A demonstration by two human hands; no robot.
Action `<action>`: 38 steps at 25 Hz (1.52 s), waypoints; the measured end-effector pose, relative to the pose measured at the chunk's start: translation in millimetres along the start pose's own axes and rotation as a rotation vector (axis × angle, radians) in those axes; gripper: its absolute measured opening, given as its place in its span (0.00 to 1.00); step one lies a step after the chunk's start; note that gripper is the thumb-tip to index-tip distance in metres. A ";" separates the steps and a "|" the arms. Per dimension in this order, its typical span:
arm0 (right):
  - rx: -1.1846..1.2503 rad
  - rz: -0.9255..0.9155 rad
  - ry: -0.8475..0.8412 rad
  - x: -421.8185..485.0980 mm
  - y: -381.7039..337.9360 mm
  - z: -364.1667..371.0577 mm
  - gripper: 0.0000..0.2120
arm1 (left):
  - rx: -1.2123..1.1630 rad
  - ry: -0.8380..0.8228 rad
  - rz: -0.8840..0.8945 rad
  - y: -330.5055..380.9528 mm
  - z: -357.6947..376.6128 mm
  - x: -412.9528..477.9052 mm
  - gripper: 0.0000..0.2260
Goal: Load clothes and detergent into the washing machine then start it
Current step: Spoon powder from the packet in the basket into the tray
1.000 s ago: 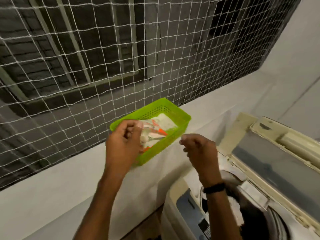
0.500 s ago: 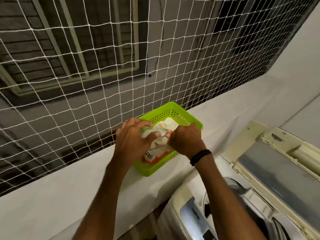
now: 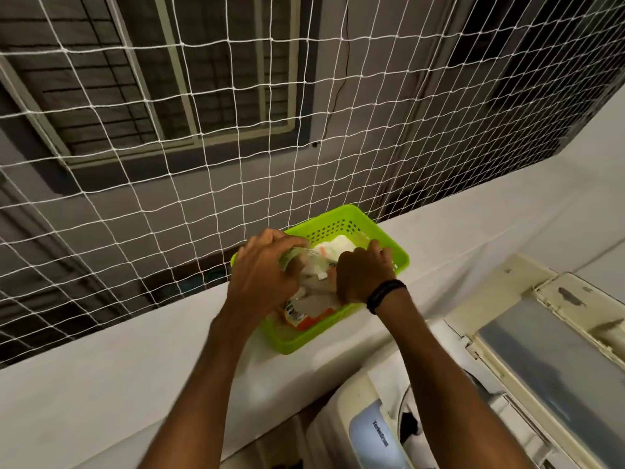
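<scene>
Both hands are down in the lime-green perforated plastic basket [image 3: 400, 262]. It sits on the smooth white painted ledge [image 3: 135, 350], just far-left of the cream top-loading washing machine [image 3: 338, 407].

The left hand [image 3: 263, 269] has its fingers curled round the top of the crinkly white-and-orange plastic detergent pouch [image 3: 313, 308], so that grip is closed on it. The right hand [image 3: 363, 275], the one with the black wristband [image 3: 385, 294], is clamped on the same pouch from the right. Its knuckles are up and its fingertips are tucked out of sight.

The pouch lies inside the basket with its orange end toward the near wall. There's also something white bunched at the far end [image 3: 336, 247]. I honestly can't tell if it's a second packet or more of the same one, since it's blurry.

A white knotted cord net [image 3: 236, 164] hangs right behind the ledge. The basket's far corner sits close to it, so that side is tight. Past the net is a grey wall with a barred window [image 3: 152, 79].

Bare ledge stretches off to the left and to the far right. The basket's near corner is close to the ledge's near edge.

The washer's rectangular lid [image 3: 548, 360] stands raised on the right, with a greyish panel set in a scuffed cream frame. The round drum opening [image 3: 411, 426] is under the right forearm, with something dark inside.
</scene>
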State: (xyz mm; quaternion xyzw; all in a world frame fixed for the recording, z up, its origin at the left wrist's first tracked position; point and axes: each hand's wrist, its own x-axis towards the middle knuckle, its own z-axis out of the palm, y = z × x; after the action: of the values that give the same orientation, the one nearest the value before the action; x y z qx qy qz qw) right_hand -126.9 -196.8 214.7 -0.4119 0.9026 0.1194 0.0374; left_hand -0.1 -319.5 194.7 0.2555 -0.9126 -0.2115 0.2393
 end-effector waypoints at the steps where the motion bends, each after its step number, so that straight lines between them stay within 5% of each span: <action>1: 0.002 -0.026 0.027 -1.9 1.8 0.7 0.18 | -0.016 -0.012 0.044 -2.0 -1.3 -1.7 0.17; 5: 0.273 -0.044 0.198 -11.3 12.7 -2.3 0.13 | -0.036 -0.085 0.147 -5.7 -7.3 -6.9 0.28; 7: 0.447 0.013 0.299 -18.7 19.4 -7.6 0.09 | -0.057 -0.073 0.158 -7.1 -4.8 -5.7 0.24; 10: 0.508 0.016 0.202 -19.6 24.3 -9.3 0.09 | -0.199 0.026 0.116 -7.8 2.0 -0.8 0.12; 15: 0.681 0.179 -0.029 -11.1 19.5 -16.1 0.40 | -0.207 0.085 0.067 -8.3 5.9 -0.3 0.06; 20: 0.792 0.226 -0.179 -10.3 20.0 -28.3 0.08 | -0.209 0.088 0.069 -5.4 3.9 -0.6 0.06; 30: 1.070 0.269 -0.197 -20.4 36.5 -29.8 0.09 | -0.218 0.095 0.059 -5.6 3.8 -1.6 0.07; 38: 1.530 0.383 -0.139 -42.9 63.6 -5.9 0.08 | -0.257 0.084 0.072 -7.0 4.5 -0.7 0.08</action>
State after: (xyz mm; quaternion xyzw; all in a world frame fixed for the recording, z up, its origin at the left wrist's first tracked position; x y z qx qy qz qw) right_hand -146.3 -126.5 239.3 -0.1009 0.7849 -0.5046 0.3451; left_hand 0.5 -323.4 187.4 0.1984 -0.8758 -0.3069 0.3153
